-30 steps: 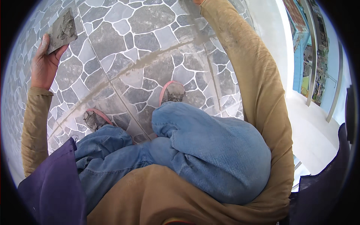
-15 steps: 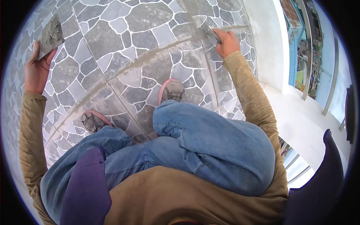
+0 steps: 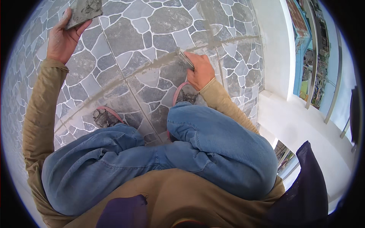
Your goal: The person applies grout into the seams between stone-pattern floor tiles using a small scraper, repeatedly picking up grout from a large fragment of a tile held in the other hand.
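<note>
My left hand (image 3: 61,43) grips a flat grey square plate (image 3: 86,14) by its near edge, raised at the far left. Lumps of wet grey mortar lie on that plate. My right hand (image 3: 202,70) is closed around a thin flat scraper (image 3: 185,59), its fingers wrapped over the back. The scraper's far end is at a mortar-smeared joint (image 3: 150,65) between the floor tiles; whether it presses on the joint is hard to tell. The tiles (image 3: 169,19) carry a grey stone pattern with white lines.
My feet in pink-edged, dirty footwear (image 3: 108,117) are on the tiles near the joint, below my bent knees in blue jeans (image 3: 224,142). A white wall (image 3: 273,45) and a ledge with metal railing posts (image 3: 332,76) stand to the right. Another smeared joint (image 3: 207,19) crosses farther off.
My right hand has moved left and nearer along the joint with the scraper. The left hand has carried the mortar plate farther away and to the right. The view has shifted slightly.
</note>
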`<state>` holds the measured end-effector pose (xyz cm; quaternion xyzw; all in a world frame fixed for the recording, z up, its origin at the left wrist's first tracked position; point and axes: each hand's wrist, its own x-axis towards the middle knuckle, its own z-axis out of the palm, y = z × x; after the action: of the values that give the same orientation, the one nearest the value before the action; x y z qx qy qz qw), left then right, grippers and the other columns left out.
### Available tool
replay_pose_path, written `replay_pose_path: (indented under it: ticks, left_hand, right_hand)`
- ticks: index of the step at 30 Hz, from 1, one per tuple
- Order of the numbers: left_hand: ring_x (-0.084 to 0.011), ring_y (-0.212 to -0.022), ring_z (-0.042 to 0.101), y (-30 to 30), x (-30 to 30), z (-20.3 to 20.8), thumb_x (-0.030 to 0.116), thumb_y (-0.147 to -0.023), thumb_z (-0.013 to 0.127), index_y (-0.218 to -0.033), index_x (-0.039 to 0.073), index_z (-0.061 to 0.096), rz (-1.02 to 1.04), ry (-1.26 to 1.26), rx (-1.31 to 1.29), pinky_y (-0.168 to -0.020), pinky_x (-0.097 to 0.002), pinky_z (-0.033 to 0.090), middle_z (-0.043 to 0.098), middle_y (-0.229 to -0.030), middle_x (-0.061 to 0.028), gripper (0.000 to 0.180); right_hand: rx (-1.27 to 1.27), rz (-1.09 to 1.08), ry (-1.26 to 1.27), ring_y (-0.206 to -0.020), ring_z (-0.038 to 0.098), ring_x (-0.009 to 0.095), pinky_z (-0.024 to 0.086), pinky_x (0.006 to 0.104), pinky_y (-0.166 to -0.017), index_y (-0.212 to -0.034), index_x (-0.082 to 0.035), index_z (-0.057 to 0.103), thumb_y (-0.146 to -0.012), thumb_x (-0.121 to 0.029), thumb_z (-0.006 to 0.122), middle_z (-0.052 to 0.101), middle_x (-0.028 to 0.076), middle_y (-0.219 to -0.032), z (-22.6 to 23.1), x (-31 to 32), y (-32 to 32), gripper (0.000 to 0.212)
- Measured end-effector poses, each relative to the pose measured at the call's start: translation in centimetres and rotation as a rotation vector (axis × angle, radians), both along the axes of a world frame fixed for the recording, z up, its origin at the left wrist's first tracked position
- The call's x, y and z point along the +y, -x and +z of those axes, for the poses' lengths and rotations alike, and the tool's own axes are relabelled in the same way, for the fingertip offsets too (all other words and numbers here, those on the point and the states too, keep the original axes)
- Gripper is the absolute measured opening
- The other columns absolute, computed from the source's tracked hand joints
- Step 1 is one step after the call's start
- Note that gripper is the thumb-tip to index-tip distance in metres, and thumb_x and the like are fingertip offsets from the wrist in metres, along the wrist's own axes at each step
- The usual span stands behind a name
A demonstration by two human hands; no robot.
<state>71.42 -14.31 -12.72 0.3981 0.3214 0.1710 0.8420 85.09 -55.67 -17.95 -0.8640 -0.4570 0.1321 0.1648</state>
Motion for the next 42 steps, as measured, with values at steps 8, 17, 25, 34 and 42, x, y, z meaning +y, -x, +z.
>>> replay_pose_path:
  ticks: [8, 17, 25, 34, 42]
  left_hand:
    - [-0.0282, -0.111, 0.063, -6.5, 1.8, -2.2, 0.041, -0.098, 0.052, -0.131, -0.004, 0.047, -0.250, 0.049, -0.675, -0.092, -0.0396, 0.057, 0.058, -0.129, -0.0193, 0.056]
    - [-0.0201, -0.096, 0.068, 1.6, -0.6, -1.0, 0.034, -0.100, 0.049, -0.125, -0.003, 0.053, -0.326, 0.056, -0.155, -0.074, -0.0312, 0.062, 0.063, -0.112, -0.0135, 0.044]
    - [-0.0139, -0.079, 0.070, 8.2, 0.6, -2.5, 0.035, -0.099, 0.051, -0.118, -0.003, 0.058, -0.280, 0.036, 0.049, -0.057, -0.0231, 0.061, 0.066, -0.100, -0.0099, 0.043]
    - [-0.0161, -0.084, 0.071, 19.7, 4.7, 1.9, 0.032, -0.099, 0.052, -0.121, -0.005, 0.056, 0.211, -0.048, 0.198, -0.059, -0.0237, 0.062, 0.067, -0.103, -0.0134, 0.043]
    - [-0.0166, -0.084, 0.072, 28.3, -4.3, 7.2, 0.029, -0.101, 0.047, -0.126, -0.005, 0.054, 0.548, -0.018, 0.439, -0.058, -0.0224, 0.062, 0.067, -0.108, -0.0143, 0.042]
  right_hand:
    - [0.828, -0.621, -0.618, -0.083, 0.065, 0.016, 0.050, 0.0254, -0.074, -0.119, 0.009, 0.061, -0.082, -0.002, 0.067, 0.068, 0.010, -0.103, 12.8, 4.8, -1.1, 0.040]
    - [-0.367, 0.306, -0.271, -0.097, 0.060, 0.026, 0.047, 0.0342, -0.084, -0.115, -0.010, 0.069, -0.065, 0.008, 0.069, 0.069, 0.005, -0.115, 19.6, 16.7, 5.3, 0.054]
    - [-0.273, 0.743, -0.122, -0.105, 0.057, 0.025, 0.041, 0.0363, -0.087, -0.121, -0.016, 0.065, -0.061, 0.004, 0.066, 0.067, -0.001, -0.118, 13.9, 23.4, 6.0, 0.064]
    - [0.225, 0.675, 0.136, -0.094, 0.064, 0.020, 0.050, 0.0311, -0.083, -0.117, -0.019, 0.070, -0.077, 0.004, 0.066, 0.069, 0.009, -0.108, 3.8, 37.6, -8.7, 0.045]
    - [-0.334, 1.140, -0.121, -0.123, 0.053, 0.025, 0.046, 0.0376, -0.094, -0.131, -0.025, 0.059, -0.068, 0.010, 0.062, 0.060, -0.007, -0.133, -7.5, 43.8, -13.2, 0.072]
